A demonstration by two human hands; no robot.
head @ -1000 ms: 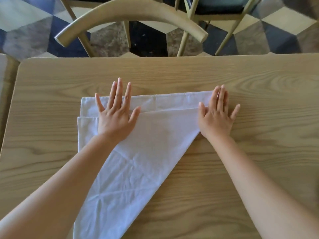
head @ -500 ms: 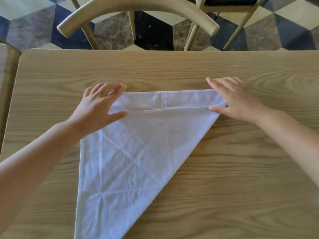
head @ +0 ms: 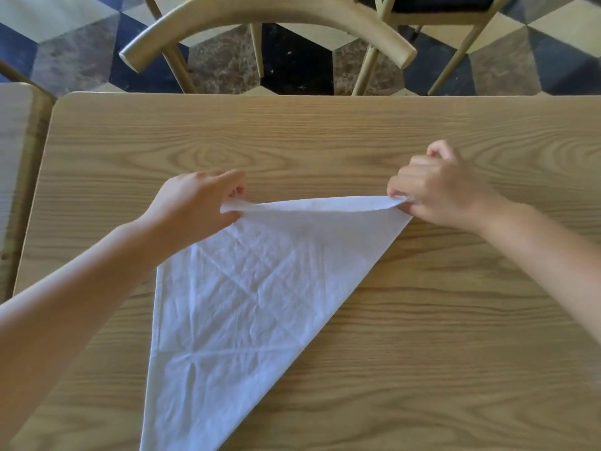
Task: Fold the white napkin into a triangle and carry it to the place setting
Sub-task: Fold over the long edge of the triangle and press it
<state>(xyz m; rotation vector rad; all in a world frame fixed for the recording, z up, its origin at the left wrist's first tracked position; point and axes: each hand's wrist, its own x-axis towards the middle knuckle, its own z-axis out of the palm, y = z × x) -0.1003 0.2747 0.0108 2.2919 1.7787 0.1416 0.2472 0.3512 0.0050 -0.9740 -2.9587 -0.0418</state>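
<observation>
Nearest, the white napkin [head: 247, 307] lies as a creased triangle on the wooden worktop [head: 422, 353], its point running off the near edge. Farther in, the left hand [head: 198, 203] pinches the napkin's far left corner between thumb and fingers, while the right hand [head: 435, 190], curled closed, grips the far right corner. Beyond the worktop's far edge stands a wooden chair [head: 266, 17]

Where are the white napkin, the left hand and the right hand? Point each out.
white napkin [head: 247, 304]: head view, on its creased middle.
left hand [head: 195, 203]: head view, on the back of the hand.
right hand [head: 435, 187]: head view, on the back of the hand.
</observation>
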